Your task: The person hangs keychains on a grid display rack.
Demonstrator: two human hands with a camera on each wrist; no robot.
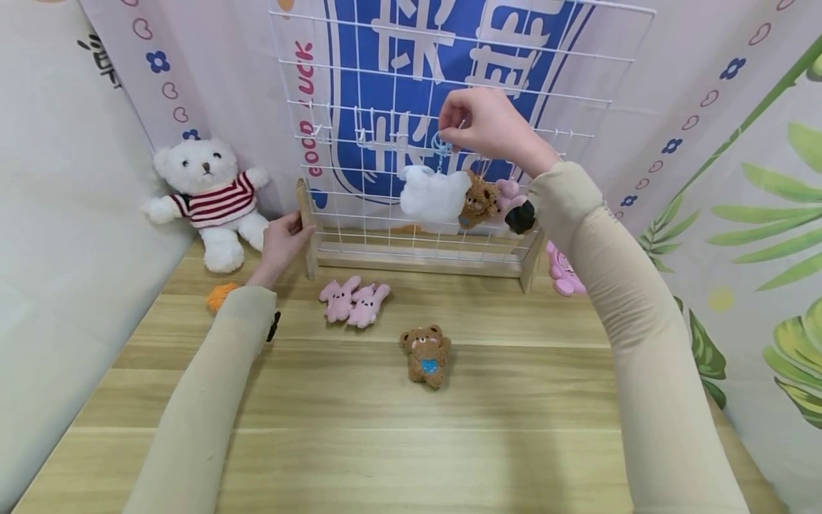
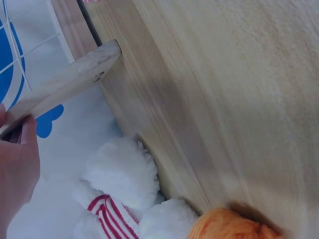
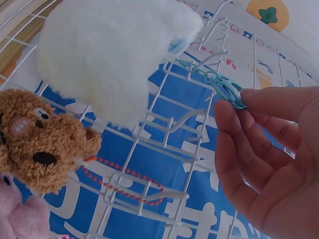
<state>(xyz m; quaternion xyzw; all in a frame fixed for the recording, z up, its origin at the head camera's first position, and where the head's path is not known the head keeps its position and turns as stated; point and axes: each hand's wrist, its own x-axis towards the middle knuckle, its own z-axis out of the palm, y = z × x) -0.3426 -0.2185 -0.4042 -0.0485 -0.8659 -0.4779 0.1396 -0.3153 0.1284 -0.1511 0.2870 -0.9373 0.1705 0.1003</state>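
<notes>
My right hand (image 1: 484, 125) pinches the light blue ring (image 3: 228, 92) of a fluffy white plush keychain (image 1: 433, 193) between thumb and fingertips. The plush dangles from a short blue chain in front of the white wire grid rack (image 1: 379, 214), close to its hooks (image 3: 187, 119). My left hand (image 1: 285, 239) grips the wooden side post (image 2: 65, 82) of the rack at its left end. Beside the white plush, a brown bear keychain (image 1: 478, 201) hangs on an orange bead loop (image 3: 124, 181), and a pink plush (image 1: 507, 191) hangs further right.
Two pink bunny plushes (image 1: 353, 301) and a brown bear plush (image 1: 426, 355) lie on the wooden table (image 1: 321, 442). A white teddy bear (image 1: 208, 193) in a striped sweater sits at the left, near an orange fuzzy thing (image 1: 220, 296). A pink plush (image 1: 565, 271) lies behind the right arm.
</notes>
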